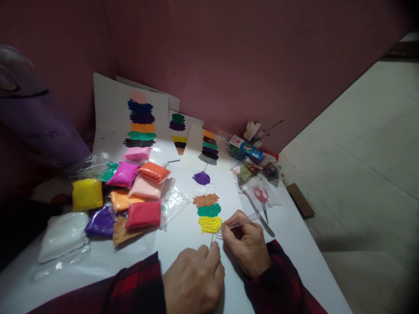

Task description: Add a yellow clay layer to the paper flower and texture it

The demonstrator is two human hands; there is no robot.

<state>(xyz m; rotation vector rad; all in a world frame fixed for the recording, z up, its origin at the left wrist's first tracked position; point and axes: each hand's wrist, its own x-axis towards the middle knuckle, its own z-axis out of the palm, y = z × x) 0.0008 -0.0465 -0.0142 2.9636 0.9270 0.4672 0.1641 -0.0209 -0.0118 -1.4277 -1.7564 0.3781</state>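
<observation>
On a white sheet (183, 253) is a column of textured clay bands: a purple patch (201, 178), a white one, a brown band (205, 200), a green band (209, 210) and a yellow band (210, 224). My left hand (196, 277) is closed below the yellow band, thumb and forefinger meeting at a thin dark sliver (212, 240); whether it is gripped or lies on the paper is unclear. Pinched in my right hand (248, 244) is a clear plastic tool (244, 221), its near end beside the yellow band's right edge.
Several soft clay packets, among them a red packet (143, 214), crowd the left. Pink-handled scissors (261, 195) and a metal fork (252, 203) lie at right. Sheets with similar bands, like a large sheet (111, 109), lean on the wall. A purple cylinder (42, 117) stands far left.
</observation>
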